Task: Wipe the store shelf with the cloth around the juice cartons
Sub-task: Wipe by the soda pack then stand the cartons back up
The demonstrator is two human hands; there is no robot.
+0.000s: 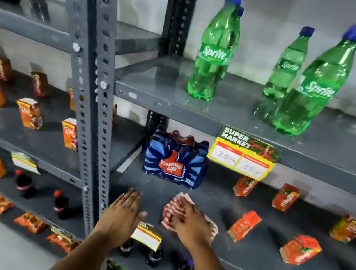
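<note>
The right hand (191, 227) is pressing flat on the red-and-white cloth (173, 208), fingers (182, 207) extended and lying close together on top of it rather than pinching it, so the cloth is lying crumpled on the middle shelf (256, 267) near its front left corner. The left hand (122, 213) is hovering just beside it, palm down, fingers straight and pressed together, holding nothing; whether it is touching the shelf is hard to tell. To my eye the wiping is going on in the bare patch in front of the blue Thums Up pack (176, 158), with the nearest juice carton (244, 225) standing just to the right of the cloth. Doing this well probably means keeping the palm flat, sweeping in short strokes, and curving round each carton instead of pushing into it, since these small cartons are looking light and some are already leaning. More red and orange cartons (300, 249) are standing scattered, well apart, along the same shelf to the right. The shelf above is carrying green Sprite bottles (216, 46), and a yellow price tag (147, 236) is hanging from the shelf edge between the two wrists.
</note>
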